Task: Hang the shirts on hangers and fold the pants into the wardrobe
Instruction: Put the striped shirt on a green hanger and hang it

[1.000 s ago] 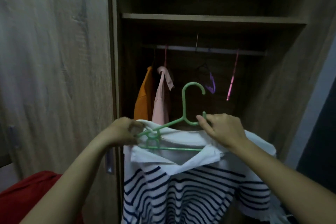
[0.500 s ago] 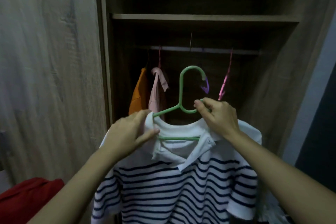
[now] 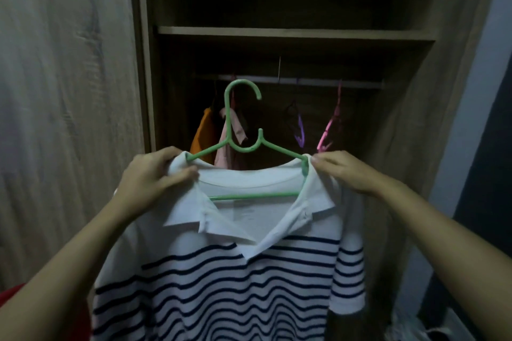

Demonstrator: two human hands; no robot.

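No text, label or number is readable anywhere.

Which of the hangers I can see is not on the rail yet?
The green hanger, inside the striped shirt and held up by both hands. The purple hanger and pink hanger hang empty from the rail.

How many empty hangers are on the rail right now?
2: a purple hanger right of centre on the rail and a pink hanger just right of it. The wardrobe is dark, so another may be hidden near the orange shirt.
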